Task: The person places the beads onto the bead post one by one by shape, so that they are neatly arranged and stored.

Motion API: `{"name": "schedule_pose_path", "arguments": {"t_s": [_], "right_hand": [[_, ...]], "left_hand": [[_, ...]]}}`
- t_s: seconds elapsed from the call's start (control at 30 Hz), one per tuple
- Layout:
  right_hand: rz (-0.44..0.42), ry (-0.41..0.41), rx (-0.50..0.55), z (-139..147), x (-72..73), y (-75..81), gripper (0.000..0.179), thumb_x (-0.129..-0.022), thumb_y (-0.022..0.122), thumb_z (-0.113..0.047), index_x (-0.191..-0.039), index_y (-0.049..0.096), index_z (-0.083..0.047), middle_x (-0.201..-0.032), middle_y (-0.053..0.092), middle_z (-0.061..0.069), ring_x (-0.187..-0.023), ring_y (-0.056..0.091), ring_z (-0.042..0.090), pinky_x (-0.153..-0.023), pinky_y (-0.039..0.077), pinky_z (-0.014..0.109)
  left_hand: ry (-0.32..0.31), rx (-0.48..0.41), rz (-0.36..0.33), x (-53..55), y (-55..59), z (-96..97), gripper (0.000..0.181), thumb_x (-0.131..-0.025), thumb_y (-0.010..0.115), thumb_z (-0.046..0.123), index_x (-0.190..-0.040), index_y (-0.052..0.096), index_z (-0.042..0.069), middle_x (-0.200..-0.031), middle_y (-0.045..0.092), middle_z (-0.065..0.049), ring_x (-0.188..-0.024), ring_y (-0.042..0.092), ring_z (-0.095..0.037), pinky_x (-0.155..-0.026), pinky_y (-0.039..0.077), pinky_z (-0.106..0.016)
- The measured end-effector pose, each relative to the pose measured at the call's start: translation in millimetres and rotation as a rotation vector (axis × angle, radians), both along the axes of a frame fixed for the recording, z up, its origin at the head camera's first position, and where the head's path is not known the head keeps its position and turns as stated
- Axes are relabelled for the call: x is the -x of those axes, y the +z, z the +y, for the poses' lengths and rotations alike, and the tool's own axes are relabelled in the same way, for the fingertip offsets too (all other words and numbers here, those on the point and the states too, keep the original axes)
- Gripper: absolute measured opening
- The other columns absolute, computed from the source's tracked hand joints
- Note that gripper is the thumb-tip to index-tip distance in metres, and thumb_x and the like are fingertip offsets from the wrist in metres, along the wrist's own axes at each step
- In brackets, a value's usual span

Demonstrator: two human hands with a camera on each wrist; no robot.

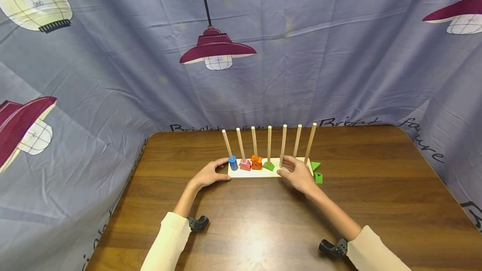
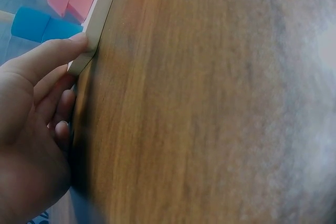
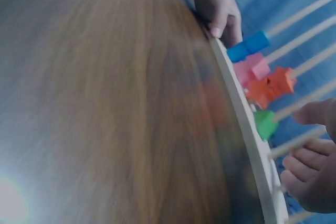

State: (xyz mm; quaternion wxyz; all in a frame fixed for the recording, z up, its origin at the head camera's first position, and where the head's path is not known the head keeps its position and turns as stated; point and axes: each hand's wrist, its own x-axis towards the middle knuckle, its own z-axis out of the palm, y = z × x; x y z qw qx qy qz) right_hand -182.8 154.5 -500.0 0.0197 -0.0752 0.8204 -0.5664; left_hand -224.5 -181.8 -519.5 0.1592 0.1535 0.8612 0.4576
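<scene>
A pale wooden peg board (image 1: 256,174) with several upright pegs sits on the table. My left hand (image 1: 206,175) holds its left end, the thumb (image 2: 73,45) at the front corner and the other fingers round the end. On the pegs, from the left, are blue cylinders (image 1: 233,164), pink blocks (image 1: 245,165), orange stars (image 1: 257,164) and a green block (image 1: 269,166). My right hand (image 1: 301,177) is at the fifth peg (image 3: 299,141), thumb and fingers spread apart on either side of it, with no block between them.
Loose green blocks (image 1: 319,177) lie on the brown wooden table (image 1: 241,208) beside the board's right end, partly hidden behind it. A grey-blue curtain (image 1: 241,95) hangs behind the table's back edge. Each wrist wears a black strap-on camera mount (image 1: 198,223).
</scene>
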Motion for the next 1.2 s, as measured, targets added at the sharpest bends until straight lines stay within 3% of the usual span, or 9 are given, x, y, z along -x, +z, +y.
{"name": "schedule_pose_path", "arguments": {"t_s": [0.23, 0.43, 0.53, 0.77, 1.2], "right_hand": [[0.132, -0.143, -0.152, 48, -23.4, 9.9, 0.030, -0.091, 0.072, -0.007, -0.118, 0.068, 0.006, -0.112, 0.070, 0.021, -0.102, 0.068, 0.036, -0.086, 0.054, 0.033], [0.096, -0.260, -0.303, 87, -42.7, 5.8, 0.031, -0.090, 0.076, -0.020, -0.112, 0.071, 0.000, -0.103, 0.073, 0.015, -0.091, 0.069, 0.027, -0.072, 0.049, 0.015], [0.044, -0.281, -0.339, 97, -48.5, 0.5, 0.035, -0.089, 0.078, -0.026, -0.113, 0.070, -0.001, -0.103, 0.073, 0.013, -0.091, 0.070, 0.025, -0.072, 0.050, 0.021], [-0.047, -0.258, -0.353, 96, -49.3, -7.7, 0.046, -0.088, 0.079, -0.029, -0.118, 0.066, 0.003, -0.106, 0.071, 0.017, -0.094, 0.069, 0.029, -0.083, 0.051, 0.047], [-0.012, -0.259, -0.388, 94, -35.3, -18.2, 0.037, -0.085, 0.079, -0.015, -0.112, 0.066, 0.007, -0.099, 0.070, 0.018, -0.086, 0.069, 0.031, -0.077, 0.054, 0.048]], "left_hand": [[-0.003, -0.002, 0.016, 0.3, 1.4, -0.2, 0.072, -0.083, 0.081, 0.014, -0.146, 0.049, 0.001, -0.143, 0.050, -0.017, -0.124, 0.046, -0.033, -0.107, 0.035, -0.048], [-0.001, -0.011, 0.008, -0.6, 2.0, -1.7, 0.073, -0.082, 0.081, 0.014, -0.146, 0.049, 0.001, -0.144, 0.050, -0.017, -0.125, 0.046, -0.033, -0.107, 0.034, -0.049], [0.003, -0.013, 0.001, -0.8, 2.4, -2.0, 0.072, -0.083, 0.081, 0.014, -0.147, 0.049, 0.002, -0.144, 0.050, -0.017, -0.125, 0.045, -0.032, -0.108, 0.034, -0.048], [-0.002, -0.011, 0.005, 0.7, 0.4, -0.6, 0.072, -0.082, 0.081, 0.014, -0.146, 0.049, 0.002, -0.145, 0.050, -0.016, -0.125, 0.046, -0.032, -0.108, 0.034, -0.047], [0.001, -0.011, -0.006, 1.0, -1.5, 0.6, 0.072, -0.083, 0.081, 0.014, -0.147, 0.049, 0.004, -0.144, 0.050, -0.015, -0.125, 0.046, -0.030, -0.108, 0.034, -0.046]]}}
